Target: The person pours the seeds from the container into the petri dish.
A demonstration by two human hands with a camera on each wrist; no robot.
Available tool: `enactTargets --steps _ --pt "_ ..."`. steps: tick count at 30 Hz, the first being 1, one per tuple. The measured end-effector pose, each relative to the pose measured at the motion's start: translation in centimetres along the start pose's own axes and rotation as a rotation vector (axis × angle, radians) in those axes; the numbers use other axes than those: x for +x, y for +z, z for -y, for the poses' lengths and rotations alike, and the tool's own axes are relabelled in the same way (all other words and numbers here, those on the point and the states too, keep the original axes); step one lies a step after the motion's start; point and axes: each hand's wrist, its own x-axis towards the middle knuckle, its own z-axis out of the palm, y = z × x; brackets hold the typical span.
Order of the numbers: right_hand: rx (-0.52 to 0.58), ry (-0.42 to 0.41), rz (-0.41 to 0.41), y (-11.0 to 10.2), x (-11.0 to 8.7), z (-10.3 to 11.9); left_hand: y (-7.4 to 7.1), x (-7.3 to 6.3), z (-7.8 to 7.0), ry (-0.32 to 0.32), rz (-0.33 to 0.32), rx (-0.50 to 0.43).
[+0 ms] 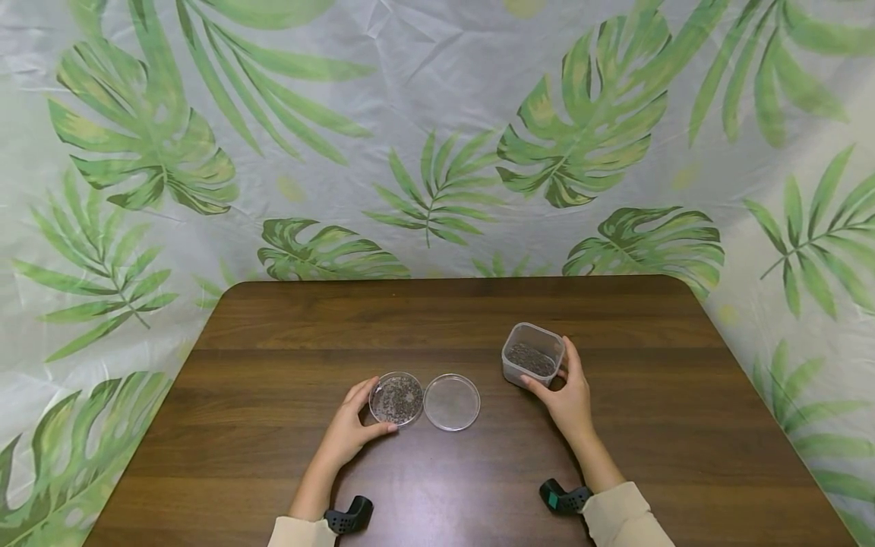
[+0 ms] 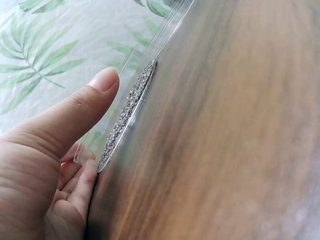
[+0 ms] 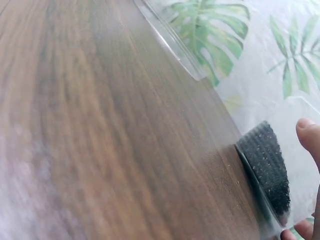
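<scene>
In the head view, the round dish (image 1: 395, 373) of granules (image 1: 398, 400) is held at its rim by the fingers of the left hand (image 1: 350, 427), likely to be steadied on the bench (image 1: 437, 486); a clear dish (image 1: 452, 403) is set just beside it. The tub (image 1: 515, 373) is gripped sideways by the right hand's (image 1: 569, 395) fingers, its mouth left uncovered. In the left wrist view, the dish's edge is flanked by thumb and fingers. In the right wrist view, the tub is seen partly.
</scene>
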Motion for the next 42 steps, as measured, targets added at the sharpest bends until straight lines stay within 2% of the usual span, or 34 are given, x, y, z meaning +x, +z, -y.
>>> enactTargets --steps 5,12,17,21,26,33,37,42 --pt "0.011 0.021 0.001 -0.1 -0.2 1.5 0.0 0.1 0.0 -0.005 0.004 0.009" --pt "0.043 0.058 0.054 -0.1 -0.2 1.4 -0.1 0.0 0.0 -0.005 0.003 0.003" --pt "0.07 0.075 0.096 -0.2 -0.2 1.4 -0.2 0.0 0.0 -0.027 0.011 0.004" --pt "0.066 0.072 0.082 -0.2 -0.2 1.7 -0.2 0.1 0.0 -0.018 0.01 0.005" --pt "0.084 0.025 0.017 -0.3 -0.2 2.0 -0.1 0.1 0.1 0.012 -0.001 0.01" --pt "0.176 -0.031 -0.027 -0.3 -0.1 3.4 0.0 0.0 0.2 -0.002 0.005 0.002" --pt "0.213 -0.094 -0.038 -0.2 -0.1 4.4 0.0 0.0 0.2 -0.015 0.007 -0.001" --pt "0.238 -0.211 -0.014 0.2 -0.2 5.4 0.1 0.0 0.3 0.007 -0.006 0.005"
